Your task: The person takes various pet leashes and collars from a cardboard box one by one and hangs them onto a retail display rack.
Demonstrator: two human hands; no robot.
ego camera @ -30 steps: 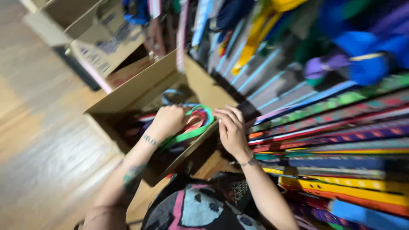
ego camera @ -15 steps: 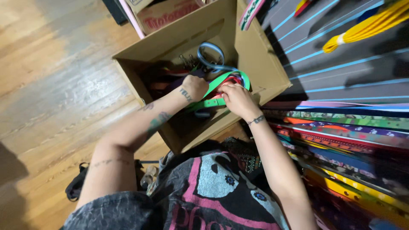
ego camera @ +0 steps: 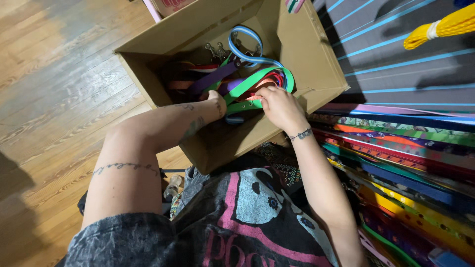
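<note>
Open cardboard box (ego camera: 302, 54) on wood plank floor (ego camera: 54, 89), flaps up, top fully open. Bare floor left of box, wide room there. Right of box, tight: box wall close against a grey sheet with thin blue lines (ego camera: 396, 59) and a dense row of patterned straps (ego camera: 396, 148) running along that side. Near wall of box almost against the torso in a dark printed shirt (ego camera: 237, 217).

Inside box: tangle of flat webbing leashes, several colours. Green leash (ego camera: 250, 85) on top, near the box's right wall, looped in a curve, smooth woven nylon look, thin flat band. Light blue-and-white strap (ego camera: 242, 37) arcing behind it toward the box's far wall. Purple strap (ego camera: 210, 79) lying diagonally at box centre. Metal clips (ego camera: 217, 49) near the far wall, small, shiny.

Left hand (ego camera: 216, 101) reaching down into box over the near wall, fingers mostly hidden below the straps, touching the green leash; closed or loose, cannot tell. Right hand (ego camera: 277, 106) inside box at the near right corner, fingers curled, pinching the green leash's loop; bracelet at the wrist.

Yellow rope bundle (ego camera: 438, 27) beyond the box's right wall, on the grey sheet, twisted cord texture. Box cardboard plain brown, matte, edges slightly bent.
</note>
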